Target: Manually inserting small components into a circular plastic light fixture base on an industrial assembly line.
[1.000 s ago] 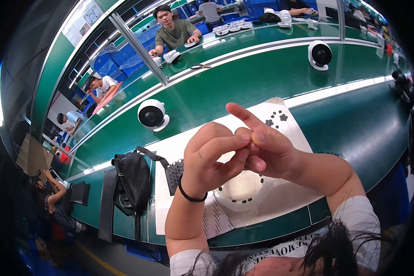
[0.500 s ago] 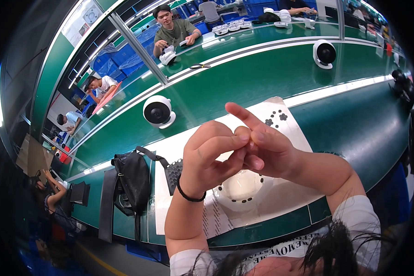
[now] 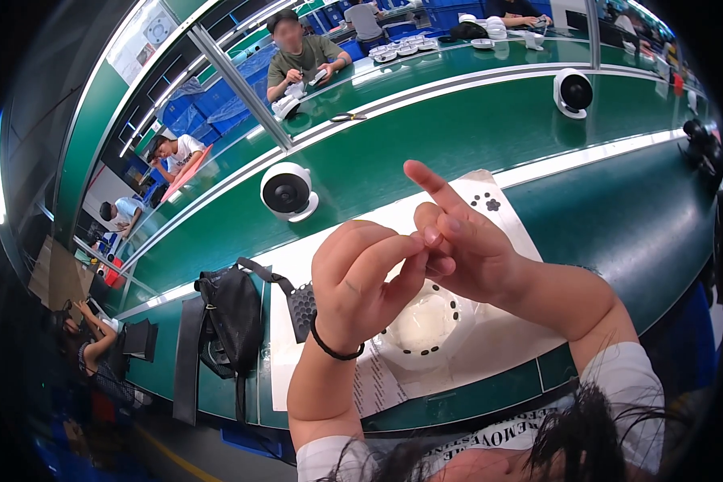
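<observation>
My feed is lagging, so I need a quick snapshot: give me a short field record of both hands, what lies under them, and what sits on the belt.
left hand: raised, fingertips meeting the right hand; black band on wrist
right hand: raised, index finger pointing up
held item: too small to tell
under hands: white round part with dark dots, on white mat
left of mat: black bag
belt: two white round devices

A thin black band (image 3: 335, 349) is worn on the left wrist. Both forearms are bare; white short sleeves (image 3: 631, 381) are seen toward five and seven o'clock.
</observation>
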The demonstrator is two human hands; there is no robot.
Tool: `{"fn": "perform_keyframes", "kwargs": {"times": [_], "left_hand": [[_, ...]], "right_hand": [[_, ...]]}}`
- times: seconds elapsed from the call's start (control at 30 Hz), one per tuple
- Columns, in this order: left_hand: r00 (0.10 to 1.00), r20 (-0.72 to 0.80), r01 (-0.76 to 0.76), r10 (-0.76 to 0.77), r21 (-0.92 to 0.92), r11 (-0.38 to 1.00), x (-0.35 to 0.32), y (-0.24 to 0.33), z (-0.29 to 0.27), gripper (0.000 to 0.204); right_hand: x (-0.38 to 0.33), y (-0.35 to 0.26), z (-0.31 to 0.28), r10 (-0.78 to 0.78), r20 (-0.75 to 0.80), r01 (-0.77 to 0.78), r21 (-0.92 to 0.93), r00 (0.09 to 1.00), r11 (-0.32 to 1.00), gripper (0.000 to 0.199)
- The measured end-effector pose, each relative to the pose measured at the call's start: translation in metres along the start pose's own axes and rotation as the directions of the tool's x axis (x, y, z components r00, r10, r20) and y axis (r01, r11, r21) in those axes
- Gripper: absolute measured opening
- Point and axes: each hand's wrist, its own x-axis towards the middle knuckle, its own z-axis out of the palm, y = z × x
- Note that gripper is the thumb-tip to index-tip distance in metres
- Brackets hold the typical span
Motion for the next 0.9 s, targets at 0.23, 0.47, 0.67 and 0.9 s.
{"fn": "perform_keyframes", "kwargs": {"times": [0.23,0.47,0.67,0.9], "left_hand": [[1.0,-0.003,0.019,-0.019,0.004,1.0,-0.0006,-0.0006,0.0005,0.024],[1.0,0.006,0.025,-0.025,0.033,0.999,-0.0005,0.0008,0.0002,0.023],[0.999,-0.002,0.049,-0.049,0.081,0.995,-0.0002,0.0048,0.0031,0.022],[0.996,0.0,0.085,-0.086,0.127,0.988,-0.0027,0.0076,0.0041,0.018]], "right_hand": [[0.0002,-0.0004,-0.0009,0.013,0.016,-0.013,0.001,1.0,1.0,0.062],[0.0011,0.0003,-0.0032,0.006,0.013,-0.006,-0.022,1.0,1.0,0.064],[0.002,-0.0006,-0.0053,-0.024,0.005,0.024,-0.057,1.0,0.998,0.066],[0.0037,0.0022,-0.0072,-0.071,-0.001,0.071,-0.077,0.997,0.995,0.068]]}}
